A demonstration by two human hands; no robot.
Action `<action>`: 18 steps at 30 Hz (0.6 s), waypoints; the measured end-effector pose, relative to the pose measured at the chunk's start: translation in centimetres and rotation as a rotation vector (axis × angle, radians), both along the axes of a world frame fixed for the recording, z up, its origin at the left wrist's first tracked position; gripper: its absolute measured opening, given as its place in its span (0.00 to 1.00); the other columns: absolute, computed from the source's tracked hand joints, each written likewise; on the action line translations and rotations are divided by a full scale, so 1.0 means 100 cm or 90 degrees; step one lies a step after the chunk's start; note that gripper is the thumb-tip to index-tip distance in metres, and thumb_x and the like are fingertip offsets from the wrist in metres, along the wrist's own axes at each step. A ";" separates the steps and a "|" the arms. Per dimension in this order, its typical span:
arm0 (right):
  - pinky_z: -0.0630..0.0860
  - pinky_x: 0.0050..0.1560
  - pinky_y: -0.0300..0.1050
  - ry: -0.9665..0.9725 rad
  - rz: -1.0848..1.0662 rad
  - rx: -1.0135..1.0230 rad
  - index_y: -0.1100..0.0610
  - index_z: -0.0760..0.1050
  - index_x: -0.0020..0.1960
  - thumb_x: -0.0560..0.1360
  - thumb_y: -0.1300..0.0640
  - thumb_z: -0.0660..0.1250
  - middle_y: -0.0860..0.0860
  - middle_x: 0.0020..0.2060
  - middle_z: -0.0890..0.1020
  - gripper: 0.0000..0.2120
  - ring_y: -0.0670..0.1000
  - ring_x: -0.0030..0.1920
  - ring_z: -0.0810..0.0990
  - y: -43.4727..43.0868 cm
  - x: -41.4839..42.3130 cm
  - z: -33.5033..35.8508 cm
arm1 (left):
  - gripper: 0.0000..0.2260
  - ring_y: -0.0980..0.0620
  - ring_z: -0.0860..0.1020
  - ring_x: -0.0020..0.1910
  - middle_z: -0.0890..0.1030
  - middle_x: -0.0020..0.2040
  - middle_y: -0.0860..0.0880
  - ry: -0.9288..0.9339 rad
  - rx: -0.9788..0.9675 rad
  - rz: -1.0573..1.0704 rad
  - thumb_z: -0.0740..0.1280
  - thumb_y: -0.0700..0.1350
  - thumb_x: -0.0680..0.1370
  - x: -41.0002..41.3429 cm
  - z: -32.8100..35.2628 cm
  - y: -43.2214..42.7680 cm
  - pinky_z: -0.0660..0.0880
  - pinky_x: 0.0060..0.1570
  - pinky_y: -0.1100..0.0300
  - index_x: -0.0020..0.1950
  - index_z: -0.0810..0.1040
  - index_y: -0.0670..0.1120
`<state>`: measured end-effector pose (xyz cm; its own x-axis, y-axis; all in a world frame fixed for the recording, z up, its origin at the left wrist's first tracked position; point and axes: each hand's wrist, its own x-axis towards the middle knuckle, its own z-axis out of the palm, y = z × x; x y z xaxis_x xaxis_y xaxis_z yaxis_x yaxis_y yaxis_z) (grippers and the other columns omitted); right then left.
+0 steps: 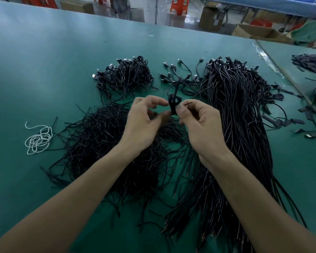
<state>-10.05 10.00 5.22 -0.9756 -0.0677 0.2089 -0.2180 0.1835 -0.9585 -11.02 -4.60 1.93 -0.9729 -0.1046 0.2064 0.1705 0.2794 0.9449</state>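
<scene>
Many loose cables (235,125) around coiled cable (173,105)

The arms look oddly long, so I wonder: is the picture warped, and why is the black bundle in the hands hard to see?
Head view: wide lens stretches the forearms toward the corners; soft light leaves a pale sheen on the table; the coiled cable, pinched by left hand and right hand, blurs slightly against dark piles.

There is one view, from a wide-angle camera on the person's head that faces forward and down across the green table (44,70). It sits close above the left hand (144,125) and right hand (202,128), which reach in from 7 and 5 o'clock and meet at centre on a coiled cable (173,105).
</scene>
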 end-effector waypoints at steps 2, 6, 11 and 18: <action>0.74 0.39 0.33 -0.034 0.053 -0.039 0.56 0.78 0.43 0.79 0.62 0.67 0.44 0.32 0.78 0.07 0.41 0.33 0.75 -0.003 0.004 0.000 | 0.06 0.50 0.74 0.36 0.78 0.40 0.43 0.008 0.037 0.009 0.71 0.40 0.78 -0.001 0.001 -0.002 0.72 0.37 0.54 0.50 0.78 0.52; 0.73 0.35 0.32 -0.106 0.124 -0.096 0.58 0.78 0.43 0.80 0.63 0.66 0.45 0.31 0.78 0.08 0.41 0.32 0.76 -0.005 0.004 0.000 | 0.07 0.47 0.81 0.29 0.83 0.32 0.45 -0.068 0.169 -0.044 0.61 0.40 0.83 0.006 0.009 0.000 0.76 0.27 0.58 0.50 0.78 0.47; 0.74 0.39 0.32 -0.135 0.130 -0.027 0.58 0.79 0.42 0.80 0.63 0.66 0.44 0.32 0.80 0.08 0.41 0.34 0.77 -0.001 0.000 -0.004 | 0.09 0.51 0.82 0.37 0.83 0.37 0.50 -0.102 0.278 -0.065 0.58 0.43 0.85 0.005 0.017 -0.004 0.79 0.37 0.57 0.53 0.78 0.47; 0.73 0.39 0.39 -0.218 0.081 -0.015 0.57 0.79 0.40 0.78 0.58 0.69 0.49 0.32 0.77 0.08 0.44 0.32 0.73 0.008 -0.008 -0.011 | 0.08 0.55 0.82 0.41 0.86 0.41 0.50 0.016 0.264 -0.139 0.63 0.40 0.83 0.014 0.012 -0.001 0.72 0.33 0.69 0.47 0.80 0.49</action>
